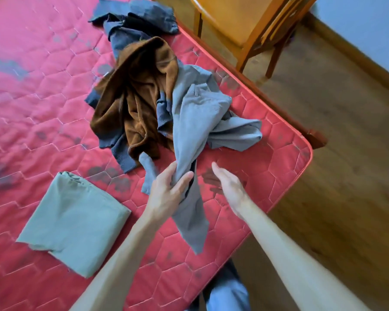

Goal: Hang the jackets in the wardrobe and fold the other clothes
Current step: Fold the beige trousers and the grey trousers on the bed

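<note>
At the far left of the red quilted mattress (32,97) we count one piece done: a pale green garment (74,223) lies folded flat into a neat rectangle, well apart from the rest. In the middle the heap is unsorted, with a brown fleece garment (133,97) crumpled over a dark blue ribbed knit (121,158) and a dark grey garment (144,14) bunched behind them near the far edge. We cannot tell from these folds which of them are jackets, and no wardrobe is in view, so we judge that nothing has been hung yet. Just right of the heap, our left hand (169,189) has its fingers and thumb curled round a gathered part of a light grey garment (200,113), one end trailing on the heap and the other hanging toward us. Our right hand (227,182) hovers just beside it, fingers straight, holding nothing. A wooden chair (240,23) stands beyond the mattress corner. Most of the task remains, as we read it.
</note>
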Available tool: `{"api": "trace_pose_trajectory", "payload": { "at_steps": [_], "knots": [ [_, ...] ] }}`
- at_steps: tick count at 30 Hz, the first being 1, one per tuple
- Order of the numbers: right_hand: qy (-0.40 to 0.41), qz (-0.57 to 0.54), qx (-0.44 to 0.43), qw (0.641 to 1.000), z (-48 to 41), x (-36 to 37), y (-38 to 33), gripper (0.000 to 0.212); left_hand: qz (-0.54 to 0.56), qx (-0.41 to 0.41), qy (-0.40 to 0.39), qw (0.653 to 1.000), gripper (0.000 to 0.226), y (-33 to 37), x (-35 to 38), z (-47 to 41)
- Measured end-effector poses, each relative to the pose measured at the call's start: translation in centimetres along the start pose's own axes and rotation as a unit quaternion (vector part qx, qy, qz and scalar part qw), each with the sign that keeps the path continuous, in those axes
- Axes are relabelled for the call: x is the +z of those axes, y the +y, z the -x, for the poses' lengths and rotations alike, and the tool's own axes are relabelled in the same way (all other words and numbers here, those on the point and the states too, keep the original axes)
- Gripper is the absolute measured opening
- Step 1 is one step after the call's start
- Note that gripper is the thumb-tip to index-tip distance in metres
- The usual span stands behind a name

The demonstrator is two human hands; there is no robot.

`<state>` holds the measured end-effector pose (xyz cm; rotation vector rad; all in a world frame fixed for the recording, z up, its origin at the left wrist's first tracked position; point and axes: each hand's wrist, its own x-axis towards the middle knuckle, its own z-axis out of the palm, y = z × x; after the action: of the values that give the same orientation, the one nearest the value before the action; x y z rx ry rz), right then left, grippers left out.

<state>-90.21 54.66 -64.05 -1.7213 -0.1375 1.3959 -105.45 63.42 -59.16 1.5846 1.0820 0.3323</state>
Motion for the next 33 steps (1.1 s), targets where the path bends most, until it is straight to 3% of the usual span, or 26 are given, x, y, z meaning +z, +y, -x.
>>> {"api": "trace_pose_trajectory", "payload": {
  "at_steps": [2, 4, 7, 9, 11, 14, 16, 20, 22, 26, 30, 33],
  "knots": [
    [-0.03, -0.041, 0.042, 0.998, 0.8, 1.5, -2.4, 0.078, 0.021, 0.0, -0.031, 0.999, 0.038, 1.5, -0.7, 2.1],
    [-0.06, -0.111, 0.076, 0.989, 1.9, 3.2, -3.8, 0.082, 0.043, 0.005, -0.08, 0.996, 0.03, 3.3, -1.4, 4.8],
    [-0.03, -0.199, 0.088, 0.976, 4.3, 4.6, -5.0, 0.051, 0.014, 0.028, -0.148, 0.988, 0.014, 5.4, -3.2, 9.5],
    [-0.01, -0.198, 0.083, 0.977, 7.1, 5.1, -5.4, 0.036, 0.0, 0.012, -0.201, 0.98, 0.022, 5.7, -5.1, 12.1],
    [-0.022, -0.2, 0.087, 0.976, 10.3, 5.2, -6.2, 0.033, 0.01, -0.055, -0.219, 0.974, 0.04, 5.8, -6.8, 13.6],
    [-0.051, -0.224, 0.068, 0.971, 16.1, 4.8, -7.8, 0.031, 0.17, -0.266, -0.09, 0.945, 0.055, 6.6, -8.1, 13.4],
    [-0.069, -0.214, 0.051, 0.973, 19.9, 4.5, -8.2, 0.034, 0.238, -0.329, -0.027, 0.913, 0.05, 6.7, -8.6, 12.4],
    [-0.182, -0.124, 0.027, 0.975, 26.6, 4.6, -8.1, 0.034, 0.435, -0.236, -0.023, 0.869, 0.072, 9.2, -9.2, 11.0],
    [-0.219, -0.054, 0.001, 0.974, 28.3, 4.3, -7.8, 0.038, 0.483, -0.238, 0.02, 0.842, 0.054, 11.2, -9.5, 11.0],
    [-0.253, 0.092, -0.031, 0.963, 29.6, 2.6, -7.7, 0.046, 0.431, -0.241, 0.101, 0.864, 0.005, 12.3, -10.5, 11.2],
    [-0.215, 0.167, -0.035, 0.962, 30.6, 0.7, -9.3, 0.031, 0.429, -0.166, 0.093, 0.883, 0.057, 15.5, -13.2, 12.6],
    [-0.096, 0.223, -0.097, 0.965, 30.6, 0.2, -11.2, 0.051, 0.435, -0.112, 0.114, 0.886, 0.055, 18.5, -14.9, 14.2]
  ]
}}
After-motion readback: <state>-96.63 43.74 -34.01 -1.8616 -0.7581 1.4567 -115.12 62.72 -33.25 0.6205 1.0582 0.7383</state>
